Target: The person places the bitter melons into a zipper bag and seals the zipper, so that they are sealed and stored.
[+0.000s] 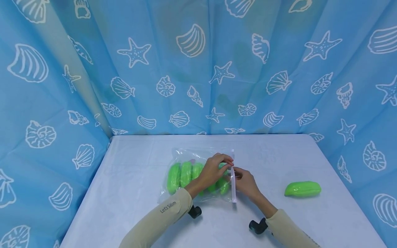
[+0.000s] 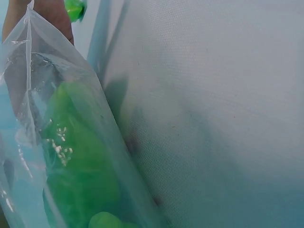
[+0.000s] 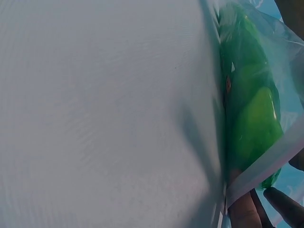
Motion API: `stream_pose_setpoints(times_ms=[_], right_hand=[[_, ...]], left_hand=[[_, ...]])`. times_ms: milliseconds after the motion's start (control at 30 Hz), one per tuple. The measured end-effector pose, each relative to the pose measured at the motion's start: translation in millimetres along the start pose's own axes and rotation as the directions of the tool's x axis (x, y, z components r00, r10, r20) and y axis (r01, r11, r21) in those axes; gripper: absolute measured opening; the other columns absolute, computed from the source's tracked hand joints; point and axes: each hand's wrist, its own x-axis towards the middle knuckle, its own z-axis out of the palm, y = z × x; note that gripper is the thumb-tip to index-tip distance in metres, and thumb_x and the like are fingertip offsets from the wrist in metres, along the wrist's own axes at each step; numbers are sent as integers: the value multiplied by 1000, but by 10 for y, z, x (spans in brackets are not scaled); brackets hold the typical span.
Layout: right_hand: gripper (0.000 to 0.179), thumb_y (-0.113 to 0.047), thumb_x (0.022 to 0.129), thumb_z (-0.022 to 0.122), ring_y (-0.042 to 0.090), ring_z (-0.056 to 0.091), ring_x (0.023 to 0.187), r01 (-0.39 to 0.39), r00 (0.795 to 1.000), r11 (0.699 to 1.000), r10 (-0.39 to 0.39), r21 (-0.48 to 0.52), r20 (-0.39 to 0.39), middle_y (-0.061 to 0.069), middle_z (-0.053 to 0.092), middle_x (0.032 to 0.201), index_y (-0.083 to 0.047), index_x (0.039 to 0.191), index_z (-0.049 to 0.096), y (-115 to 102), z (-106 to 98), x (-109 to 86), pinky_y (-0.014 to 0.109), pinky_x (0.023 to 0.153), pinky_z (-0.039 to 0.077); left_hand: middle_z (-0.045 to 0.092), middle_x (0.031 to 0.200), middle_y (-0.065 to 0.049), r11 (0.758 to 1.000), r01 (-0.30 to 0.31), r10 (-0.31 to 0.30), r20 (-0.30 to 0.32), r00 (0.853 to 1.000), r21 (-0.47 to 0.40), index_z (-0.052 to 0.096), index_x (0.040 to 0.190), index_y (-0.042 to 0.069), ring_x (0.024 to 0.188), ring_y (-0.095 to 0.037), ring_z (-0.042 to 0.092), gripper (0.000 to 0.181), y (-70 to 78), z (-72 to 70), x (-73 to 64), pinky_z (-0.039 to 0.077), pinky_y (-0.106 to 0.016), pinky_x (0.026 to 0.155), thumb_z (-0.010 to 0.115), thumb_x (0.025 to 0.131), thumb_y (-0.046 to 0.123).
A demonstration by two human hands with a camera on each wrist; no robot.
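A clear zip bag [image 1: 183, 153] with a white strip along its mouth lies on the table, holding several glossy green banana-shaped things [image 1: 186, 174]. My left hand [image 1: 212, 170] reaches across the bag and pinches the upper part of the strip [image 1: 233, 186]. My right hand [image 1: 246, 182] grips the mouth from the right, close to the left fingertips. In the right wrist view, a right-hand finger [image 3: 243, 209] passes behind the strip, near a green piece [image 3: 256, 123]. Plastic and green pieces [image 2: 78, 156] fill the left side of the left wrist view, partly covering the left hand.
One loose green banana-shaped piece [image 1: 303, 189] lies on the white tabletop [image 1: 139, 179], right of the hands. A blue curtain [image 1: 198, 69] with white shell and starfish prints stands behind and at both sides. Black wrist mounts [image 1: 258, 226] hang under the sleeves.
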Motion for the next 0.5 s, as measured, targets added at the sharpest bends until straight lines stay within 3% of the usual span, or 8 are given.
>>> stream_pose_setpoints(times_ms=[300,500], right_hand=[[44,-25,85,76,21,63,89,35,999,998,-36,-54,-21,11,68,106,-4,122,65,5,0,22,32,75,53],[45,-24,86,74,24,65,95,4,1000,1000,-4,13,0,12,67,110,-5,125,63,-6,-57,17,32,74,56]], left_hand=[[67,99,6,1000,0,0,1,1000,-8,64,114,11,102,-5,59,20,-9,-19,27,45,-17,94,65,94,11],[67,100,5,1000,-6,6,7,1000,-2,65,114,10,103,-5,59,19,-11,-17,24,45,-16,94,64,94,11]])
